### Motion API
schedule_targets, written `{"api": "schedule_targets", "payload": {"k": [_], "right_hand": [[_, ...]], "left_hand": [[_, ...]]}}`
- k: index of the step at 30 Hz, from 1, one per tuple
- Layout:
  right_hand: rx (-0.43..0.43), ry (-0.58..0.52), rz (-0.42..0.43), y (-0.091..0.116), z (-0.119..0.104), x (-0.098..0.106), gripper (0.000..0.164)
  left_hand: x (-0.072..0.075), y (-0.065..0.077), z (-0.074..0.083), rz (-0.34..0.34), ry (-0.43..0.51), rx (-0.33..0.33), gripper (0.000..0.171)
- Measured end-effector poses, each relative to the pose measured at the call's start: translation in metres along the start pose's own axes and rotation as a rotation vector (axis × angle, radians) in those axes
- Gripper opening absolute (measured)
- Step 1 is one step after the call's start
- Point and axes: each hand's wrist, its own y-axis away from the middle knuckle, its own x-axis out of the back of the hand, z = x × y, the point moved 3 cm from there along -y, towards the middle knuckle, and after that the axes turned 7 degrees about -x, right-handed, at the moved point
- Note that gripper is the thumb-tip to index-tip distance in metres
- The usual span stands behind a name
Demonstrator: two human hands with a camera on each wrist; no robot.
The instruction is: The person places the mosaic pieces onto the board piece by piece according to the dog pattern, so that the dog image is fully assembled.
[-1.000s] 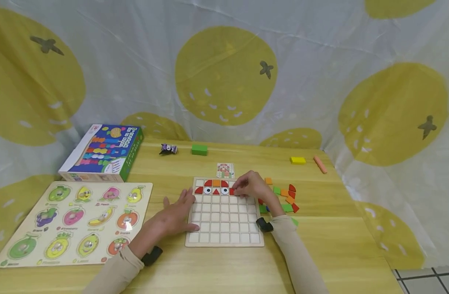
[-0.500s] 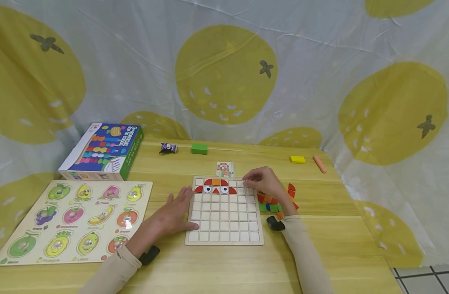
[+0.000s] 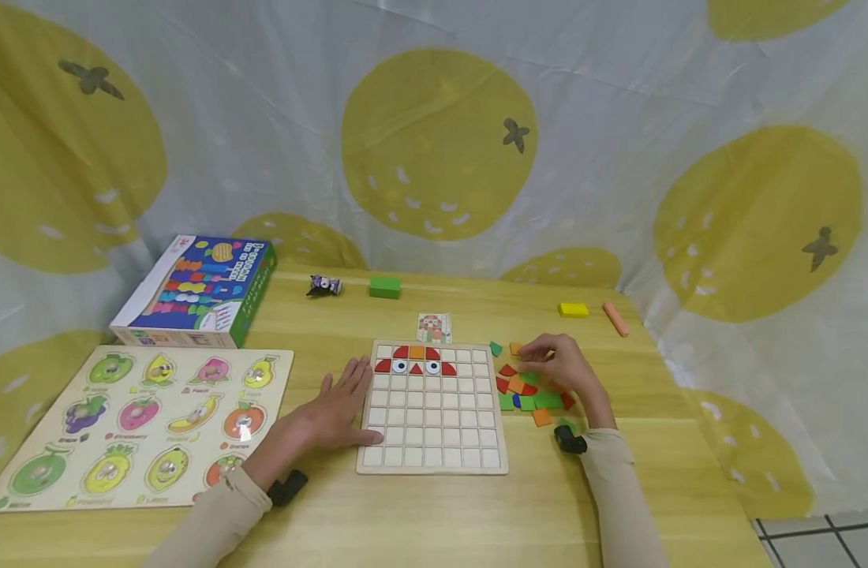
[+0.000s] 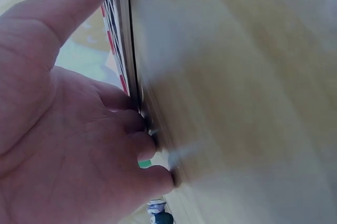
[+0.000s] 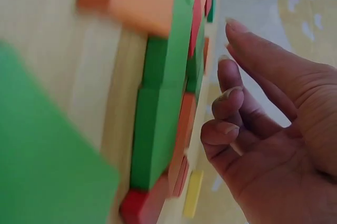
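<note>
A square wooden grid board [image 3: 434, 418] lies on the table in the head view. Its upper rows bear red pieces [image 3: 448, 368], an orange square [image 3: 417, 353] and two eye pieces [image 3: 400, 367]. My left hand [image 3: 331, 410] rests along the board's left edge, fingers extended and thumb on its lower left. In the left wrist view the fingertips [image 4: 158, 179] touch down beside the board. My right hand [image 3: 565, 367] hovers over loose coloured pieces [image 3: 542, 400] right of the board. The right wrist view shows its fingers [image 5: 229, 103] loosely bent, holding nothing.
A small pattern card [image 3: 434, 327] lies behind the board. On the left are a fruit puzzle board [image 3: 139, 454] and a boxed toy [image 3: 200, 288]. Along the back stand a small figure [image 3: 325, 285], a green block [image 3: 384, 288], a yellow block [image 3: 573, 310] and an orange stick [image 3: 615, 319].
My right hand has let go of the red piece in the board's second row and moved right, over the loose pieces. The left hand has stayed at the board's edge.
</note>
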Motion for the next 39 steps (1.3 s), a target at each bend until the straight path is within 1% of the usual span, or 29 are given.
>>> {"api": "schedule_targets", "payload": {"k": [3,7,9,15,20,23,27,29,33,36,39], "right_hand": [[-0.014,0.011,-0.019,0.003,0.010,0.004,0.018],[-0.025,0.028,-0.035,0.006,0.019,0.009,0.018],[-0.027,0.035,-0.044,0.007,0.022,0.012,0.018],[-0.044,0.056,-0.078,0.005,0.021,0.015,0.016],[-0.097,0.040,-0.114,0.003,0.019,0.014,0.016],[-0.128,0.037,-0.125,0.003,0.018,0.014,0.015],[-0.142,0.047,-0.122,0.003,0.016,0.014,0.013],[-0.138,0.050,-0.118,0.002,0.015,0.013,0.013],[-0.123,0.061,-0.106,0.002,0.014,0.013,0.012],[-0.115,0.067,-0.092,0.002,0.013,0.014,0.011],[-0.110,0.064,-0.072,0.003,0.012,0.014,0.008]], "left_hand": [[-0.002,0.001,0.000,-0.012,0.004,0.002,0.121],[0.001,0.003,0.007,-0.018,0.030,0.003,0.121],[0.002,0.005,0.009,-0.021,0.029,0.009,0.120],[0.005,0.007,0.014,-0.028,0.019,0.026,0.118],[0.008,0.009,0.020,-0.024,-0.006,0.038,0.115],[0.008,0.008,0.021,-0.017,-0.017,0.032,0.115],[0.008,0.008,0.020,-0.015,-0.020,0.030,0.115],[0.008,0.008,0.019,-0.016,-0.019,0.032,0.114],[0.010,0.008,0.018,-0.020,-0.004,0.014,0.114],[0.012,0.008,0.016,-0.032,-0.007,0.002,0.115],[0.012,0.008,0.012,-0.053,-0.008,0.016,0.120]]}}
